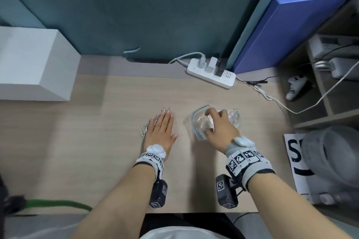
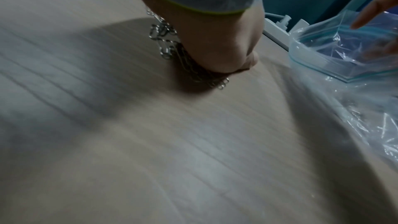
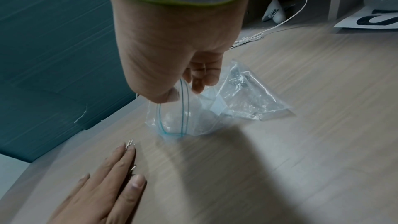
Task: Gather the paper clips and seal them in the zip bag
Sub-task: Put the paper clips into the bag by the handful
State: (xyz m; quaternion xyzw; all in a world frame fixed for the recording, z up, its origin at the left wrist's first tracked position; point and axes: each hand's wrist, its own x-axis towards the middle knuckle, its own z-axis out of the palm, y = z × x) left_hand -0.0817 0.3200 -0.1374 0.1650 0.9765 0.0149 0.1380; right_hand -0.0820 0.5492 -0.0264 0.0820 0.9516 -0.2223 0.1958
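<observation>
Desk (image 1: pixel 120 161): pale wood-grain top, seen from above.

Left hand (image 1: pixel 161 132): flat, palm down, fingers straight and together, pressing on the clips. Holds nothing in a grasp.

Clips (image 1: pixel 144 129): loose silver heap under and around the left hand; some show past the fingertips, more at the hand's outer edge. In the left wrist view they lie bunched beneath the palm (image 2: pixel 165 43).

Right hand (image 1: pixel 219 126): fingers curled, pinching the bag at its mouth; thumb and fingers grip the plastic near the blue zip line, as the right wrist view shows (image 3: pixel 172 67).

Bag (image 1: pixel 201 120): clear, crumpled, blue-edged mouth open toward the left hand, resting on the desk just right of the clips but apart from them. A few clips glint inside at its far end.

Power strip (image 1: pixel 210 74): white, plugs inserted, at the desk's back edge.

Box (image 1: pixel 33 60): white, back left.
</observation>
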